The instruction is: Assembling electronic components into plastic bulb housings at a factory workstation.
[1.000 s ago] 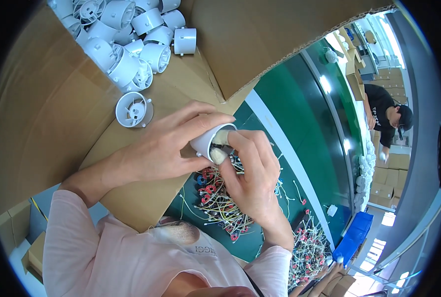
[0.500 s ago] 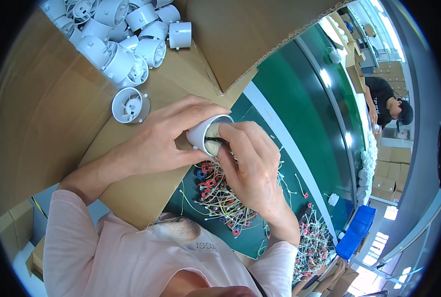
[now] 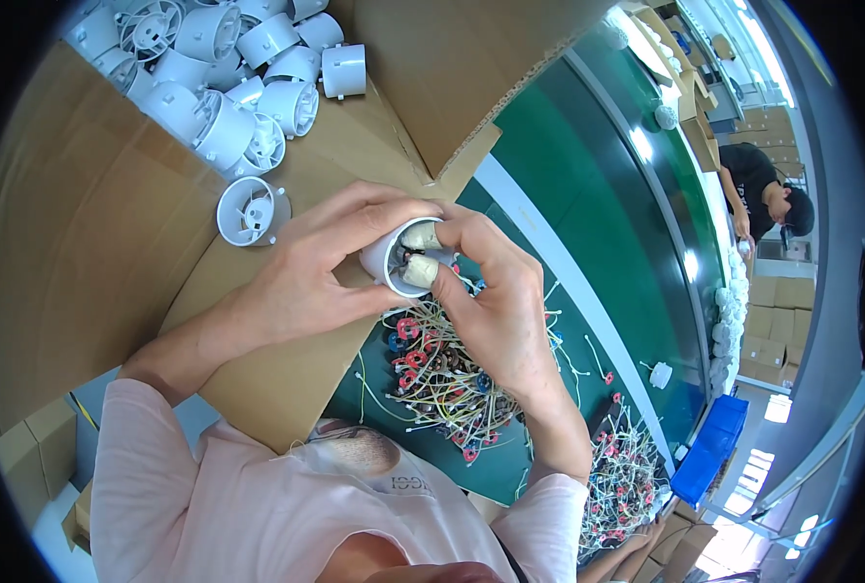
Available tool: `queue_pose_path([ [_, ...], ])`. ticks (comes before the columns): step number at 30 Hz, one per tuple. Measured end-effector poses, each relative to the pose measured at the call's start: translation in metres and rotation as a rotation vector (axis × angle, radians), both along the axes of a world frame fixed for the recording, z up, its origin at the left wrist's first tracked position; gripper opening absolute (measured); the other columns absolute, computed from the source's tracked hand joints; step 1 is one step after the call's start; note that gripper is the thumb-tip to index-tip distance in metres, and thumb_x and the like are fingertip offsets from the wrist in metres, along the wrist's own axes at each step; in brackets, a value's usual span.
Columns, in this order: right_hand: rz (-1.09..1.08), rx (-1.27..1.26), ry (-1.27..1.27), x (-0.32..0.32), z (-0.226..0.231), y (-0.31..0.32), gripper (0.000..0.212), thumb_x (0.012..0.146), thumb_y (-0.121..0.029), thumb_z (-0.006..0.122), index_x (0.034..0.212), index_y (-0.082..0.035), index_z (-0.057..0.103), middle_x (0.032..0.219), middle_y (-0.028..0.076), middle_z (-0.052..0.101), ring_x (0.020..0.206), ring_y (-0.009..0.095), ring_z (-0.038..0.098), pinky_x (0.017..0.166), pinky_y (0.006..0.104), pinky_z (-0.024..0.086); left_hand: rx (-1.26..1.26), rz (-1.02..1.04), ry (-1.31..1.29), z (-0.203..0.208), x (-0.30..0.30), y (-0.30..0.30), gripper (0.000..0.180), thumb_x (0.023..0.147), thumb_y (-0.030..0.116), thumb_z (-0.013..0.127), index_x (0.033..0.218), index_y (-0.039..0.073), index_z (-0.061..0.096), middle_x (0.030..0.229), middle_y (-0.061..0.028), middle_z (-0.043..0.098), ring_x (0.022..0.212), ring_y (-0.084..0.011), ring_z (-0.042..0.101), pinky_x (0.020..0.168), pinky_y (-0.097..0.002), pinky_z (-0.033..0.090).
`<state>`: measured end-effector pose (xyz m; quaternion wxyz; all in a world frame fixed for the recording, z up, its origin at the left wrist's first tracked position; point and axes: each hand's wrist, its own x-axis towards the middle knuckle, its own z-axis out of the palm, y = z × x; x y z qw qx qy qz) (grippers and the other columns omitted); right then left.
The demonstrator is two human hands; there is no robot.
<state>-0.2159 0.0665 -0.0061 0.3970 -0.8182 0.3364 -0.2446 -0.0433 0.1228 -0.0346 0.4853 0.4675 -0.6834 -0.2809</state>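
My left hand [image 3: 311,262] is wrapped round a white plastic cylinder housing [image 3: 378,258], its open end turned toward my right hand [image 3: 499,301]. The thumb and forefinger of that right hand, both in cream-coloured fingertip covers, reach into the housing's mouth. Between them a small dark part shows, mostly hidden by the fingers; its kind cannot be made out. Below the hands lies a pile of thin wires with red, blue and dark ring-shaped parts [image 3: 452,374]. A similar white housing with inner spokes [image 3: 254,212] rests on the cardboard to the left.
An open cardboard box [image 3: 92,223] with several white housings [image 3: 224,121] stands at the upper left. A green work surface [image 3: 588,185] runs to the right. A second wire pile [image 3: 619,486] and a blue bin [image 3: 709,452] lie lower right. A co-worker [image 3: 758,194] is beyond.
The right thumb and forefinger have shifted within the housing's mouth and spread slightly, so both covered fingertips show more. The housing has moved slightly left in the picture, still in my left hand.
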Motion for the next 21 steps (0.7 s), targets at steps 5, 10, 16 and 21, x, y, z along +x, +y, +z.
queue_pose_path([
  [5, -0.017, 0.113, 0.037, 0.002, 0.0, -0.004, 0.021, 0.072, 0.007, 0.06, 0.093, 0.001, 0.056, 0.095, 0.01, 0.063, 0.088, 0.018, 0.061, 0.079, 0.0305, 0.048, 0.015, 0.036, -0.103, 0.0, 0.0, 0.0, 0.056, 0.066, 0.006, 0.073, 0.119, 0.007, 0.053, 0.111, -0.0106, 0.053, 0.099, -0.0256, 0.056, 0.082, -0.0337, 0.047],
  [10, -0.024, 0.021, -0.114, -0.002, -0.017, -0.022, 0.02, 0.075, 0.005, 0.06, 0.094, 0.001, 0.058, 0.09, 0.006, 0.064, 0.085, 0.013, 0.059, 0.077, 0.0264, 0.047, -0.028, 0.263, -0.456, 0.026, 0.01, 0.013, 0.062, 0.066, 0.016, 0.074, 0.122, 0.009, 0.049, 0.111, -0.0113, 0.051, 0.099, -0.0277, 0.052, 0.085, -0.0364, 0.042],
  [16, -0.491, -0.049, 0.295, -0.107, -0.057, -0.127, 0.014, 0.082, -0.001, 0.057, 0.095, 0.001, 0.058, 0.082, 0.003, 0.061, 0.075, 0.008, 0.056, 0.071, 0.0227, 0.045, 0.022, 0.441, -1.01, 0.039, 0.025, 0.05, 0.058, 0.068, 0.014, 0.069, 0.121, 0.005, 0.047, 0.107, -0.0123, 0.052, 0.098, -0.0278, 0.049, 0.084, -0.0374, 0.039],
  [21, -0.56, -0.602, 0.295, -0.108, -0.069, -0.125, 0.012, 0.083, -0.002, 0.056, 0.095, 0.0, 0.059, 0.079, 0.004, 0.06, 0.072, 0.008, 0.054, 0.069, 0.0228, 0.045, 0.042, 0.358, -1.05, 0.019, 0.036, 0.052, 0.05, 0.07, 0.006, 0.064, 0.117, 0.002, 0.048, 0.104, -0.0113, 0.054, 0.096, -0.0265, 0.05, 0.079, -0.0354, 0.04],
])
